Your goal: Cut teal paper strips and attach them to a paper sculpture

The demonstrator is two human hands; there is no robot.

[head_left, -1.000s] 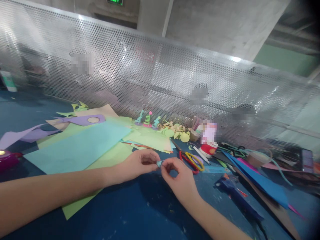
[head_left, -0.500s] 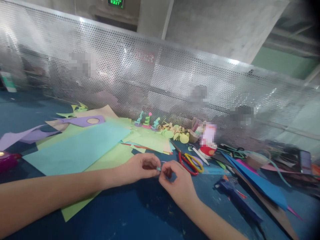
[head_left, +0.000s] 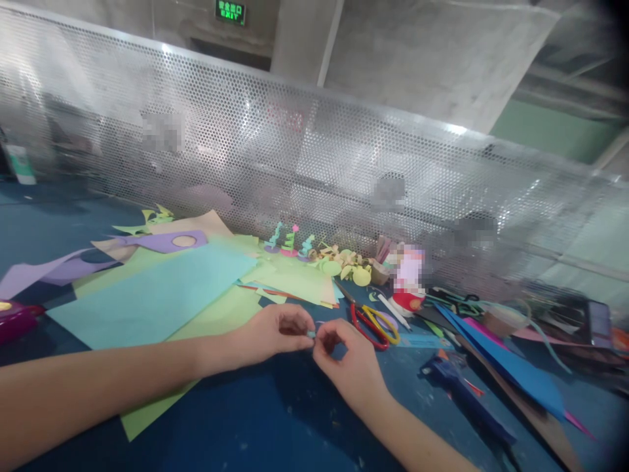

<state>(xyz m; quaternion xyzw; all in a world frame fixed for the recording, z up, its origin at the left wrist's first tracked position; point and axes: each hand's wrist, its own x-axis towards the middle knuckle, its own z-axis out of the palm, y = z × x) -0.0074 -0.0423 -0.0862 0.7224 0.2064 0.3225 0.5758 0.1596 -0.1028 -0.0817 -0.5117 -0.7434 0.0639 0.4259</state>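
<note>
My left hand (head_left: pixel 282 331) pinches a tiny light-blue piece (head_left: pixel 311 334) between thumb and fingertips. Close against it on the right, the thumb and forefinger of my right hand (head_left: pixel 344 354) are pinched together, with the fingertips at the same piece; the piece is mostly hidden by the fingers. Both hands are over the blue table (head_left: pixel 255 419). Green and light-blue paper sheets (head_left: pixel 162 288) lie beside and partly under my left forearm. Just beyond my right hand are scissors (head_left: pixel 371 324) with red and yellow handles.
Small spiral paper figures (head_left: pixel 291 242) stand near the perforated metal screen (head_left: pixel 236 131). A dark-blue glue gun (head_left: pixel 466 400) lies at the right, near blue paper (head_left: pixel 511 360). A red cup (head_left: pixel 407 300) and a white pen (head_left: pixel 393 309) sit behind the hands. Purple paper (head_left: pixel 171 240) lies left.
The view has shifted slightly, so the scene sits a little lower in the picture. Both hands keep nearly the same pinched pose.
</note>
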